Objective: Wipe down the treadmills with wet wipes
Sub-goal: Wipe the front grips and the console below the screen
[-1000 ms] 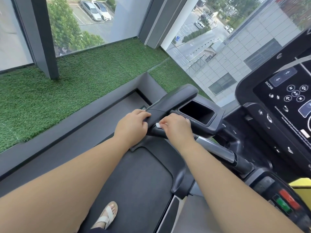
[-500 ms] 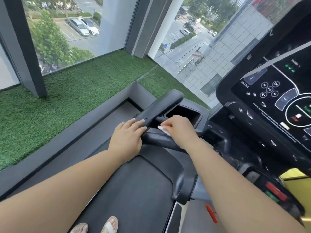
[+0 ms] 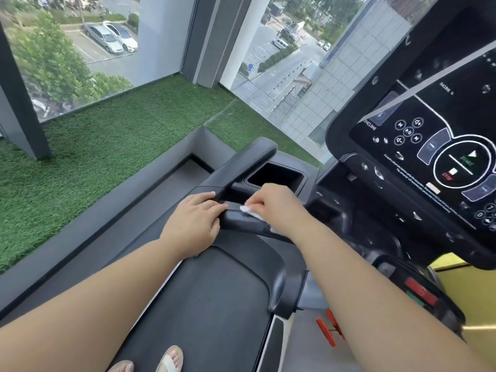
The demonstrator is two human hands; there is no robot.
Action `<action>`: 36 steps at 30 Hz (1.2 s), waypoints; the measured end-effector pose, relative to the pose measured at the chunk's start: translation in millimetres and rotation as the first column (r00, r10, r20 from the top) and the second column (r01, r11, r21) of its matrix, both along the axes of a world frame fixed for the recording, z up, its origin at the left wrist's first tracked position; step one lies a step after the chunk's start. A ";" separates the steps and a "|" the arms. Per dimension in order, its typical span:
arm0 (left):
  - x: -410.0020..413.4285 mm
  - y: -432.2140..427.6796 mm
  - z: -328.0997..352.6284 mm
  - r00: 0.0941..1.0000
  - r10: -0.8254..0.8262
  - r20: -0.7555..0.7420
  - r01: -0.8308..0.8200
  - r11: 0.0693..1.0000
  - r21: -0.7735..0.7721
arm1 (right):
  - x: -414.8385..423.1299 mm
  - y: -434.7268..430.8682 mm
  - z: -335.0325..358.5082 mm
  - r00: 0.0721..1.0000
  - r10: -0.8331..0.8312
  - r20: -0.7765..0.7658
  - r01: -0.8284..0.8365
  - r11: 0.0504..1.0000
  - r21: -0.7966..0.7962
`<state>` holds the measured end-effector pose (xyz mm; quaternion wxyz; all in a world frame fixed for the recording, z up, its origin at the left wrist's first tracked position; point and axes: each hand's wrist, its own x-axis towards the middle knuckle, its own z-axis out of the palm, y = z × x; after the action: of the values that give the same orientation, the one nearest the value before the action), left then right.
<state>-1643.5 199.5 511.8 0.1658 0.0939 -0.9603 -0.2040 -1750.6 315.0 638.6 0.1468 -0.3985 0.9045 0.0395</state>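
Floor-to-ceiling glass and a strip of artificial grass [image 3: 107, 157] back this corner, where a treadmill stands. The wet wipe [image 3: 251, 212] is a small white wad pinched under the curled fingertips of the right hand [image 3: 273, 208] and pressed onto the top of the black handrail [image 3: 241, 222]. It looks light, limp and damp, likely to bunch or slip. It is probably best held by its folded middle, with the fingers spread behind it. The handrail seems rigid and smooth, so it should bear firm rubbing. Just beside the wipe, the left hand [image 3: 196, 224] rests on the same rail with its fingers laid nearly straight, holding nothing. A cup holder [image 3: 276, 175] sits just beyond the right knuckles, the console [image 3: 429, 146] is above and to the right of that hand, and the belt [image 3: 214, 304] runs beneath both forearms.
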 end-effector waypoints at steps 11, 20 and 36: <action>1.1 0.0 -0.5 1.000 0.005 -0.025 -0.006 0.999 -0.039 | -16.6 25.5 25.0 0.989 -0.037 -0.141 0.032 0.999 -0.035; 0.5 -1.1 -5.3 0.999 -0.013 -0.046 0.012 1.000 -0.017 | -13.5 46.1 -2.2 0.969 0.074 -0.235 -0.065 0.997 0.044; 0.9 -3.5 -1.8 1.000 -0.022 -0.001 0.022 0.985 0.168 | 2.5 46.7 -30.8 0.560 0.597 -0.575 -0.722 0.691 0.014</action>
<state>-1642.6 196.1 510.1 0.1547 0.0970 -0.9406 -0.2862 -1748.1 361.8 607.8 -0.1840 -0.6950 0.6879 0.0997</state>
